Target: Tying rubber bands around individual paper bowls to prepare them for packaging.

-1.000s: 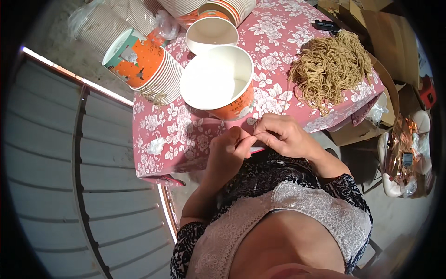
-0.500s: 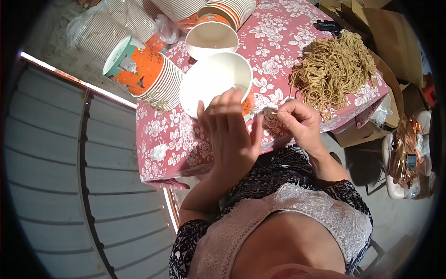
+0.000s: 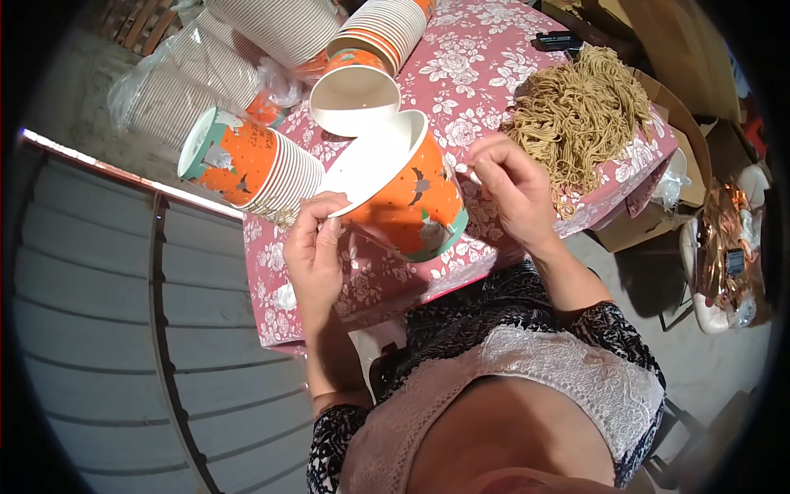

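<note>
A large orange paper bucket (image 3: 403, 202) with bat pictures, a green base band and a white inside lies tilted over the table, its mouth toward the far left. My left hand (image 3: 314, 247) pinches its rim at the near left, thumb on the outside. To the right of the bucket, apart from it, my right hand (image 3: 520, 193) is closed with thumb and forefinger together; whatever is between them is too small to make out. Just beyond that hand lies a heap of tan cords (image 3: 580, 115).
A stack of nested orange buckets (image 3: 247, 165) lies at the left table edge. Another stack (image 3: 383, 37) and a loose bucket (image 3: 355, 97) lie at the back, beside bagged buckets (image 3: 164, 90). A flowered pink cloth (image 3: 461, 70) covers the table. Cardboard boxes (image 3: 691, 66) stand right.
My left hand has gone from an open hand in front of the bucket to gripping its rim. The bucket has turned, showing its orange side. My right hand has moved slightly away from me.
</note>
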### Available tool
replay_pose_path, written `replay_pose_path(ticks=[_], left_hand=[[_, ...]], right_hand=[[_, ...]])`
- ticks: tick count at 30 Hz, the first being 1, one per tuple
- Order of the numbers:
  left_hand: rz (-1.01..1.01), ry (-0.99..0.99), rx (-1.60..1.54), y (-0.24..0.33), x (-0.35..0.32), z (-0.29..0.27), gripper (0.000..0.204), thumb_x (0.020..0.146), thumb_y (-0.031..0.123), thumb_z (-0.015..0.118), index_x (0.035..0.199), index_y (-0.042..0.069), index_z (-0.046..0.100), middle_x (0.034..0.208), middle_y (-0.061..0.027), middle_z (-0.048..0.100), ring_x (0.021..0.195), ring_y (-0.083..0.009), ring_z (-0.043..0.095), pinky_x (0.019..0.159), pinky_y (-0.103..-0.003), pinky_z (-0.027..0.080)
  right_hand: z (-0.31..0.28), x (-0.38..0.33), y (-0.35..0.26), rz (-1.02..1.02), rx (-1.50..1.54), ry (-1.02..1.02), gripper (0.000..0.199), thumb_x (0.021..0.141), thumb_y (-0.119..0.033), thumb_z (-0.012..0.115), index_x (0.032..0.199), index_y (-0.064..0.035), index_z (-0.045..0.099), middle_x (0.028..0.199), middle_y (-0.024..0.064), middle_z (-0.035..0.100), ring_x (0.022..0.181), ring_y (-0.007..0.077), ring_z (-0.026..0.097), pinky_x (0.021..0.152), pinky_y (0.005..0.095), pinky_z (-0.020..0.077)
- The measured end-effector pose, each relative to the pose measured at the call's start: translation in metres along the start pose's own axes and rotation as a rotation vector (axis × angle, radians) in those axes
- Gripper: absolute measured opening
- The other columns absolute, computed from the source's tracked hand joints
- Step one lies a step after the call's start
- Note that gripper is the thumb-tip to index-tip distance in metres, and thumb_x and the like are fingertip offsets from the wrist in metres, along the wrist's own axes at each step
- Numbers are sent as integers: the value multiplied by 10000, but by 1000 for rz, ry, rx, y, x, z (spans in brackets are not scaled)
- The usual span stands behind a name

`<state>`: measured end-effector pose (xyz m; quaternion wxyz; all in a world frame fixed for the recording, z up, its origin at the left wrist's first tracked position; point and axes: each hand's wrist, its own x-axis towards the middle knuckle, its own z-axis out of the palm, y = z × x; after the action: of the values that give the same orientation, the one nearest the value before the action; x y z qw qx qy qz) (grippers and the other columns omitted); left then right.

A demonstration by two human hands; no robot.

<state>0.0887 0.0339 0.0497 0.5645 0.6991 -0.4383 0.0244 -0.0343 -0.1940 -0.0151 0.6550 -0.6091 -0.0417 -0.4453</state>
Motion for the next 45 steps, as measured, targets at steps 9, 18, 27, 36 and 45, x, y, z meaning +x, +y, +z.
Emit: replay_pose_path(ticks=[9,18,27,36,45], left_hand=[[-138,-72,-285,-10,17,-7,171,998,38,469,1080,-29,604,1144,-125,628,825,-85,582,690,-228,502],[249,18,542,21,15,30,232,859,156,663,1014,-3,596,858,-160,589,793,-362,587,903,-443,468],[222,100,453,23,4,39,240,799,156,692,905,28,520,766,-141,524,717,-343,527,766,-459,430],[208,126,346,21,-17,50,279,726,-9,694,918,48,500,829,-118,501,768,-313,519,736,-428,420],[593,19,576,9,-33,55,330,605,26,670,829,118,446,868,-61,496,915,-281,564,1180,-634,93]], right_hand=[[17,50,2,-323,-356,-98,45,945,-23,549,919,13,558,1051,123,629,857,181,599,790,303,491],[47,34,-12,-592,-612,-38,189,783,10,715,881,-12,555,903,149,577,766,315,606,611,393,489],[49,26,-20,-680,-626,-45,212,740,16,735,859,-3,560,853,140,564,717,299,567,572,371,452],[43,1,-36,-637,-627,-110,192,740,23,734,860,4,585,886,136,588,713,293,593,608,366,482],[8,20,-77,-276,-645,-271,281,796,152,512,1014,2,605,751,60,590,648,143,565,572,285,443]])
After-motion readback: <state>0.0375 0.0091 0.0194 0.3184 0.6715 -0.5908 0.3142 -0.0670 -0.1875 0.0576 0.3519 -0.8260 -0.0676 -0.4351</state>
